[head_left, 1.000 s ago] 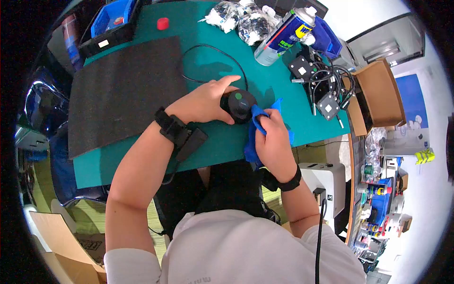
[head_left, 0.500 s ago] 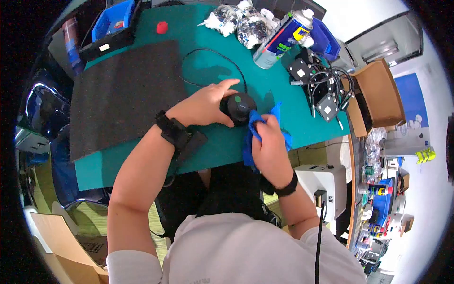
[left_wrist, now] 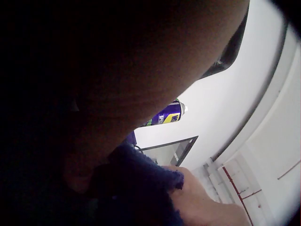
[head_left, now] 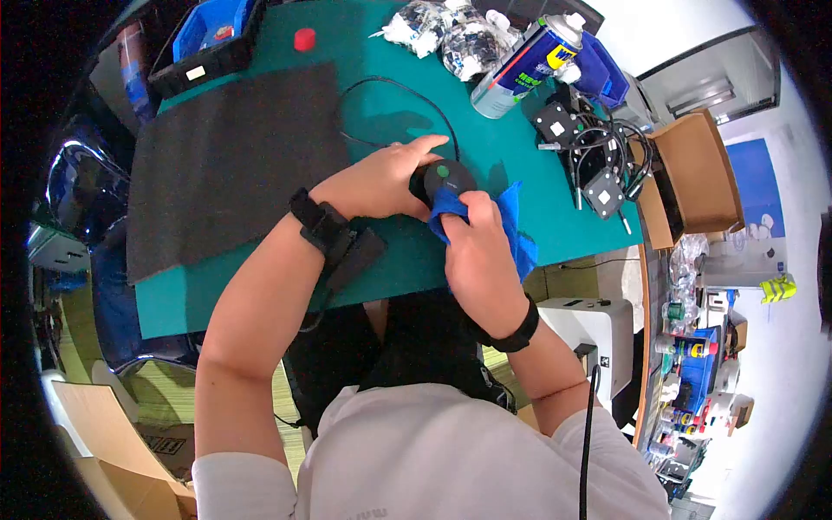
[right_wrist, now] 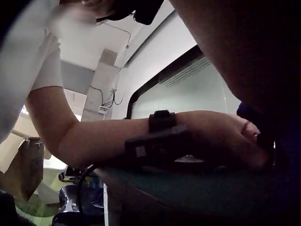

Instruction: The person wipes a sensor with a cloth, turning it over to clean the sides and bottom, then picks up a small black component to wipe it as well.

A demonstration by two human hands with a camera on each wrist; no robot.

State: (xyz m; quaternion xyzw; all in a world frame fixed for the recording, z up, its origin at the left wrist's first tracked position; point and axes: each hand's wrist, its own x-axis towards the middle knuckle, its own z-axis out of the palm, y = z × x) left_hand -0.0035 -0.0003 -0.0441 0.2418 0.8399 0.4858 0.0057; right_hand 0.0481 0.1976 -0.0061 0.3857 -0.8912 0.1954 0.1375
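My left hand (head_left: pixel 381 184) grips a rounded black device (head_left: pixel 452 174) from its left side, with the thumb along its near edge. A green round mark sits on the device's top, and a black cable (head_left: pixel 433 100) loops behind it. In my right hand (head_left: pixel 478 264) a blue cloth (head_left: pixel 520 244) is bunched between the fingers and pressed against the device's near side, hiding part of it. The left wrist view is dark, with the blue cloth (left_wrist: pixel 146 172) beside the right hand (left_wrist: pixel 200 200). From the right wrist, the left hand (right_wrist: pixel 218 136) appears low over the table.
A black mat (head_left: pixel 234 165) covers the table's left side. Behind the hands are a red cap (head_left: pixel 304 39), wrapped bundles (head_left: pixel 416 30) and a WD-40 spray can (head_left: pixel 529 68). Square black devices with cables (head_left: pixel 602 191) lie at the right, near a cardboard box (head_left: pixel 698 173).
My right hand has shifted left, bringing the cloth from the device's right edge across its near side. The left hand keeps its hold on the device.
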